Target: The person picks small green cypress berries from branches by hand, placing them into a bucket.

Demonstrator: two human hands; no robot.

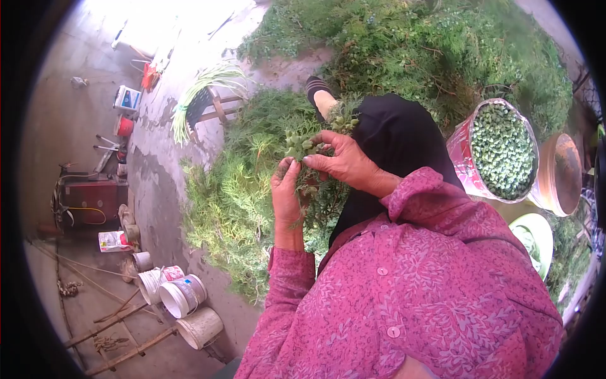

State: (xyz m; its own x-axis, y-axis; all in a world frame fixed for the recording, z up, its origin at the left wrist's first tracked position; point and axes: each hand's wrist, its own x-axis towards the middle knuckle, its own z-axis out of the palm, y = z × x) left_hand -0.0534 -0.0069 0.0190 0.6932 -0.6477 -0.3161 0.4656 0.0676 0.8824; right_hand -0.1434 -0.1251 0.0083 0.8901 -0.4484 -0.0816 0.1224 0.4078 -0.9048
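My left hand is raised in front of me and grips a leafy green sprig that carries small green fruits. My right hand comes in from the right, its fingers pinched on the top of the same sprig. Both arms are in pink patterned sleeves. Below the hands lies my outstretched leg in black cloth, with a shoe at its far end. A red bucket beside my leg on the right is full of picked green fruits.
Piles of cut green branches cover the ground ahead and to the left. A brown pot and a green bowl stand at right. White buckets, a stool with long leaves and a red machine are at left.
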